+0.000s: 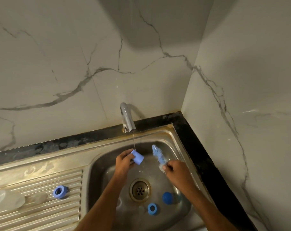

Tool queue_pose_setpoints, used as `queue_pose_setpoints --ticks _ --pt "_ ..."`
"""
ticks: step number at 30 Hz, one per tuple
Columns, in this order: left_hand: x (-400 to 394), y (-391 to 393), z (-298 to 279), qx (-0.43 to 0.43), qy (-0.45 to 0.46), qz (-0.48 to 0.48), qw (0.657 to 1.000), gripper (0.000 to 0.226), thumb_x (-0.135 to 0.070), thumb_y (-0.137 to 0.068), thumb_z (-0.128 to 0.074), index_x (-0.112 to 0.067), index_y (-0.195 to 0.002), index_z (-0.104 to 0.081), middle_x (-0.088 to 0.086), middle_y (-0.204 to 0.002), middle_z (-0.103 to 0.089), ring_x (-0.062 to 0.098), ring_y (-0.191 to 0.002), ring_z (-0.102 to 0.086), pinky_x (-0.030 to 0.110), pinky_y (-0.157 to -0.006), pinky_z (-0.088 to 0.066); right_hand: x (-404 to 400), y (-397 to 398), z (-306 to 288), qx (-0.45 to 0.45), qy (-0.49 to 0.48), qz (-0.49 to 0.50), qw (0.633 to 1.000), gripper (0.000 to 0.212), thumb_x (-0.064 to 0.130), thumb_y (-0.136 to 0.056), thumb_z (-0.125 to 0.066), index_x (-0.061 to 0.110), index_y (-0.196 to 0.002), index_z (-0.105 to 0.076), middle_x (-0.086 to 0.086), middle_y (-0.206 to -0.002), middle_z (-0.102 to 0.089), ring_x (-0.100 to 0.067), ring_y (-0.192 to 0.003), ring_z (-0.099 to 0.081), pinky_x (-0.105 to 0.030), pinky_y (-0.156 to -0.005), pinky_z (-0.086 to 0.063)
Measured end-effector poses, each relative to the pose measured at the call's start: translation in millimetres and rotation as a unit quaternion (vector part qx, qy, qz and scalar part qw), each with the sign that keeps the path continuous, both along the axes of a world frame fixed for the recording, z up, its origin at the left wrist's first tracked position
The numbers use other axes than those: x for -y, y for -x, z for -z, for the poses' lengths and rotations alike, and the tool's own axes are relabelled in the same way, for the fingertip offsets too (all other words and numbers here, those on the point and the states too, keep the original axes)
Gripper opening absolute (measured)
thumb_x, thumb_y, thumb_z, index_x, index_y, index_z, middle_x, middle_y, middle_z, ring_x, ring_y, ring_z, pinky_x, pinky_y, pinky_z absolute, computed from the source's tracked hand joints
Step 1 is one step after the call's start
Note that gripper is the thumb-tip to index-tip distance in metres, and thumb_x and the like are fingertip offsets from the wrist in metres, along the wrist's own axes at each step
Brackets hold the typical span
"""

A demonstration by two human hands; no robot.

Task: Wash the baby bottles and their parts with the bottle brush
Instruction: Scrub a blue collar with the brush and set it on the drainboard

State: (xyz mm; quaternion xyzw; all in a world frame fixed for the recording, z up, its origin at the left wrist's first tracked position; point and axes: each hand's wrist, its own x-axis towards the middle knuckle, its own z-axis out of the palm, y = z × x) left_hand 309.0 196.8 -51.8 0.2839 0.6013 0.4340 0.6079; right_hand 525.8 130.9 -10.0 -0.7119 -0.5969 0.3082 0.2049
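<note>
Over sink (173, 137), left hand (124, 161) gripping blue cap (137, 157), right hand (176, 169) gripping bottle brush (158, 155)

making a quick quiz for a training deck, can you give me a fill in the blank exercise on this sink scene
1. The left hand holds a blue cap under a thin stream from the ____.
2. The right hand holds the ____ by its handle.
3. One blue ring lies on the ribbed ____, outside the basin.
4. Another blue ring lies in the basin near the ____.

Missing words: tap; bottle brush; drainboard; drain
</note>
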Motion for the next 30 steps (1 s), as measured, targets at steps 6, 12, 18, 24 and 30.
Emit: queue_pose_setpoints --ticks 6,12,18,24,30 --pt "8 9 -27 0.221 0.12 -0.098 0.963 0.042 -0.03 -0.099 -0.053 0.002 -0.125 -0.062 0.024 -0.11 -0.065 0.034 -0.095 -0.064 0.047 -0.089 -0.053 13 26 -5 -0.035 -0.06 -0.009 0.998 0.038 0.047 -0.097 -0.053 0.021 -0.071 -0.062 -0.004 -0.06 -0.063 -0.016 -0.054 -0.06 -0.036 -0.054 -0.053" --pt "23 27 -53 0.302 0.134 -0.08 0.941 0.042 -0.029 -0.099 -0.051 0.002 -0.126 -0.06 0.022 -0.101 -0.07 0.031 -0.092 -0.065 0.044 -0.09 -0.051 18 62 -17 0.088 -0.158 -0.18 0.967 0.027 0.043 -0.095 -0.05 0.028 -0.098 -0.073 0.014 -0.087 -0.072 -0.002 -0.073 -0.064 -0.024 -0.066 -0.054" --pt "33 35 -84 0.278 0.124 -0.058 0.951 0.031 -0.022 -0.103 -0.049 0.004 -0.119 -0.057 0.024 -0.107 -0.066 0.028 -0.083 -0.064 0.037 -0.068 -0.055 6 80 -36 0.148 -0.178 -0.193 0.954 0.014 0.023 -0.093 -0.058 0.027 -0.094 -0.072 0.011 -0.078 -0.07 -0.002 -0.063 -0.061 -0.015 -0.06 -0.05" --pt "40 48 -83 0.316 0.128 -0.057 0.938 0.037 -0.03 -0.105 -0.048 0.0 -0.125 -0.057 0.023 -0.116 -0.067 0.031 -0.098 -0.066 0.041 -0.076 -0.055 5 91 -34 0.163 -0.195 -0.214 0.943 0.016 0.017 -0.089 -0.056 0.023 -0.075 -0.062 0.011 -0.064 -0.058 -0.008 -0.053 -0.053 -0.027 -0.053 -0.05" --pt "35 57 -86 0.301 0.127 -0.037 0.944 0.04 -0.028 -0.106 -0.045 -0.002 -0.136 -0.051 0.025 -0.124 -0.066 0.037 -0.116 -0.063 0.05 -0.1 -0.051 2 98 -37 0.163 -0.205 -0.231 0.937 0.018 0.017 -0.09 -0.055 0.023 -0.076 -0.064 0.011 -0.06 -0.055 -0.007 -0.05 -0.051 -0.02 -0.051 -0.044"
